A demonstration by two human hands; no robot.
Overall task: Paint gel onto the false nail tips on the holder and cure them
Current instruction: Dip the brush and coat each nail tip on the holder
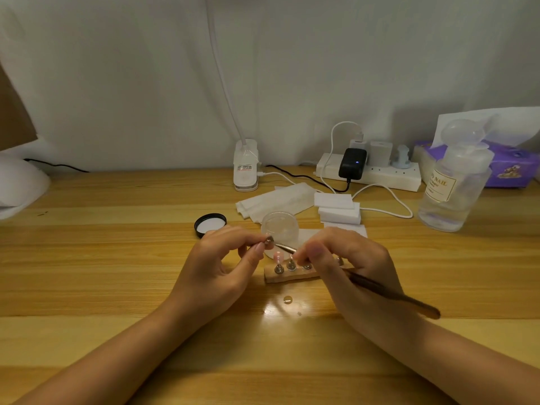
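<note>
1. Centrally, a left hand (pixel 225 258) pinches a small nail stand (pixel 268 240); the right hand (pixel 347 264) grips a brush (pixel 391 293).
2. Under the fingertips, a wooden holder (pixel 292 274) sits on a pine desk (pixel 102 258).
3. Beyond the hands hangs a white wall (pixel 146 83).

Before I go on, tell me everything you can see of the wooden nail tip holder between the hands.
The holder is a small pale wooden block lying flat on the table, long side running left to right, between the left hand and right hand. Small round metal stands sit in a row along its top; three show clearly, a fourth peeks out behind the right hand, which covers the block's right end. One pink nail tip stands at the left. The brush crosses above it. Neither hand visibly grips the block.
</note>
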